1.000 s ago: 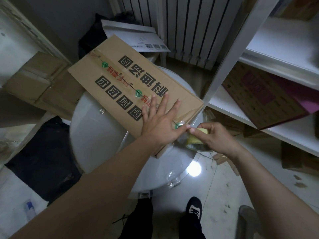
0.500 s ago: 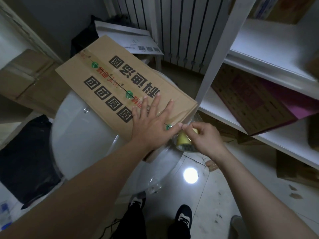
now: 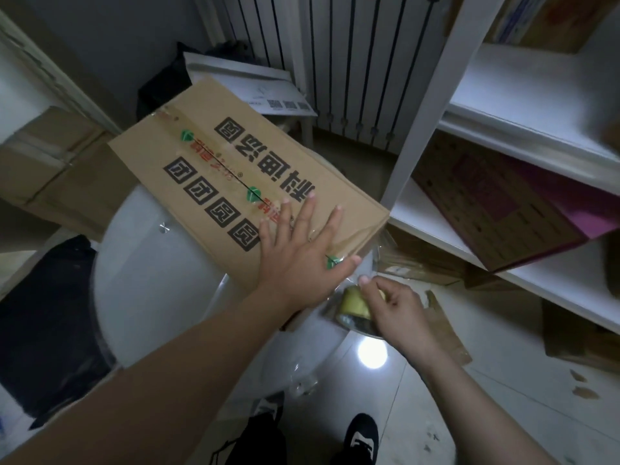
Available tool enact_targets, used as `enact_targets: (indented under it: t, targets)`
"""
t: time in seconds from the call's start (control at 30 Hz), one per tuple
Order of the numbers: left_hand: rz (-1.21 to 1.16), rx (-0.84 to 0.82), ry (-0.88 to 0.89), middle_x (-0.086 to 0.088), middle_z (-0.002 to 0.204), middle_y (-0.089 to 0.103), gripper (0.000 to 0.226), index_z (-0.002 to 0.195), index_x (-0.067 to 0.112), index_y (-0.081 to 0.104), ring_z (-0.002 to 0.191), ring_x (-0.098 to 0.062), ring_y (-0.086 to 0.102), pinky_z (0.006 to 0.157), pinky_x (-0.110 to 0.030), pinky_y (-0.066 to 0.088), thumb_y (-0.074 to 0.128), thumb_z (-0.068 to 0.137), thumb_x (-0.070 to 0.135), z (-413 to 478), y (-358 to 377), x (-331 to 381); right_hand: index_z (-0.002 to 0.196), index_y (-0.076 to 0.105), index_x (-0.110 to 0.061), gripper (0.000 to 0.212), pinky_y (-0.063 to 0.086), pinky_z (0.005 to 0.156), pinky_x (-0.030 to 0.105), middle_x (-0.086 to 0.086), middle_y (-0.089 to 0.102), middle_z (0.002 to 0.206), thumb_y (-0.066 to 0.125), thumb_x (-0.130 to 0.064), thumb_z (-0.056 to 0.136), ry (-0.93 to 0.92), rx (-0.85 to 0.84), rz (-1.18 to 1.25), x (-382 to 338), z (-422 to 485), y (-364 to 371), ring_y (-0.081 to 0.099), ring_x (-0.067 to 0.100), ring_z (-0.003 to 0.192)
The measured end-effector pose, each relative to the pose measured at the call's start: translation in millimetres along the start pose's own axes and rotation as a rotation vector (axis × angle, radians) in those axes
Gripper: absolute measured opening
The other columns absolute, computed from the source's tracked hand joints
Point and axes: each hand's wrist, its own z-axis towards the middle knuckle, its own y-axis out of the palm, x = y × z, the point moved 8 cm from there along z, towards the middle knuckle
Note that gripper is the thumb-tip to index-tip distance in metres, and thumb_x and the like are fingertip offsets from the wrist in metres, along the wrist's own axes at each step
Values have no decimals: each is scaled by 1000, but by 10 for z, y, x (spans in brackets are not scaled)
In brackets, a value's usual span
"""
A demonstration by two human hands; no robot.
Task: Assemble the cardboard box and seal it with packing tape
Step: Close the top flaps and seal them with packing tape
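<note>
A brown cardboard box (image 3: 214, 162) with black printed characters lies on a round white table (image 3: 147, 283), its top flaps closed. Clear tape with green marks runs along the centre seam. My left hand (image 3: 298, 253) presses flat on the box's near right corner, fingers spread over the tape end. Just below that corner my right hand (image 3: 392, 307) grips a yellowish roll of packing tape (image 3: 355, 305), which sits off the table's edge. A clear strip stretches from the roll up to the box's corner.
A white shelving unit (image 3: 503, 135) stands at the right with a dark red box (image 3: 496, 203) on a shelf. A radiator (image 3: 352, 62) is behind. Flat cardboard (image 3: 57, 169) leans at the left. Dark cloth (image 3: 47, 313) lies on the floor. My shoes (image 3: 362, 437) are below.
My right hand has dropped with the tape roll a little below the box's corner, drawing the strip out. My left hand stays pressed on the box. The camera view shifted.
</note>
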Motion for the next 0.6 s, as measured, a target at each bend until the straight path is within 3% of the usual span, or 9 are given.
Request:
enact_targets:
  t: [0.1, 0.2, 0.27, 0.33, 0.37, 0.47, 0.6]
  targets:
    - [-5, -22, -5, 5, 159, -27, 81, 148, 50, -14, 145, -31, -24, 111, -57, -15, 17, 81, 84, 58, -13, -20, 74, 59, -13, 66, 52, 64, 45, 13, 61, 70, 42, -77, 78, 16, 27, 77, -77, 3, -66, 62, 32, 69]
    - [-11, -38, 1, 4, 160, -26, 87, 148, 50, -14, 145, -31, -24, 111, -57, -15, 17, 77, 89, 57, 4, -19, 76, 61, -11, 80, 53, 70, 47, 15, 63, 72, 39, -87, 72, 26, -14, 124, -116, -56, -53, 63, 35, 73]
    - [-8, -42, 0, 4, 159, -26, 89, 148, 49, -14, 145, -32, -24, 111, -57, -15, 20, 76, 90, 46, 11, -34, 77, 62, -9, 76, 55, 69, 33, 12, 63, 68, 37, -81, 78, 77, -26, 234, -128, -77, -64, 65, 26, 70]
    - [-13, -47, -1, 4, 159, -27, 89, 148, 49, -14, 145, -32, -24, 111, -57, -15, 22, 77, 89, 48, 0, -28, 79, 63, -4, 64, 48, 55, 10, 8, 63, 66, 34, -59, 91, 145, -37, 338, -147, -93, -93, 64, 5, 59]
    - [-17, -50, -2, 4, 159, -27, 90, 148, 49, -14, 145, -32, -25, 111, -57, -15, 23, 76, 89, 48, -1, -26, 83, 64, 0, 59, 45, 53, 8, 13, 65, 69, 37, -51, 94, 150, -60, 362, -162, -86, -96, 63, 2, 58]
    - [-20, -70, 7, 4, 159, -29, 93, 147, 49, -16, 145, -32, -26, 110, -58, -16, 22, 74, 91, 56, -1, -23, 87, 61, 10, 54, 42, 61, 25, 33, 61, 86, 59, -44, 87, 97, -109, 388, -235, -77, -77, 58, 22, 69]
    - [-27, -76, 29, 3, 158, -30, 92, 148, 48, -16, 144, -34, -26, 110, -60, -15, 25, 75, 88, 64, 0, -34, 82, 58, 9, 72, 38, 62, 31, 25, 58, 76, 77, -59, 65, 75, -163, 371, -323, 3, -53, 53, 24, 68]
